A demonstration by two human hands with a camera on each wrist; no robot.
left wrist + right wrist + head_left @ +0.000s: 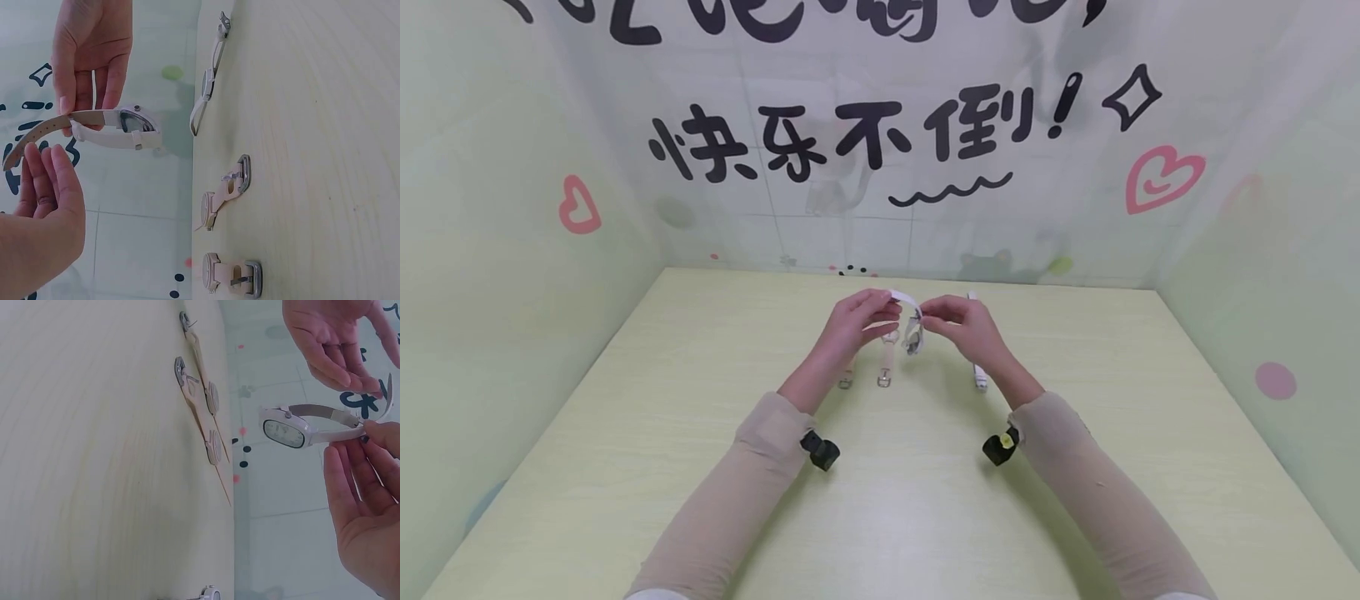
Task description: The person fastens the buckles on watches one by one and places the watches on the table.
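A white wristwatch [913,340] hangs above the table between the two hands. Its oblong dial [284,433] faces the right wrist camera, and the strap forms a loop with a free end pointing up. My right hand [966,325] pinches the strap near the buckle between thumb and fingertips. At the strap's free end [25,140], the thumb and fingertips of my left hand [853,321] hold it; the other left fingers are loosely bent. Part of the buckle is hidden behind the right fingertips.
Two pink-strapped watches [234,184] [219,275] lie side by side on the table [880,500], beneath the left hand. Another white watch [979,379] lies beneath the right hand. Printed cloth walls [820,225] close off the back and both sides. Both wrists carry small black cameras [822,451].
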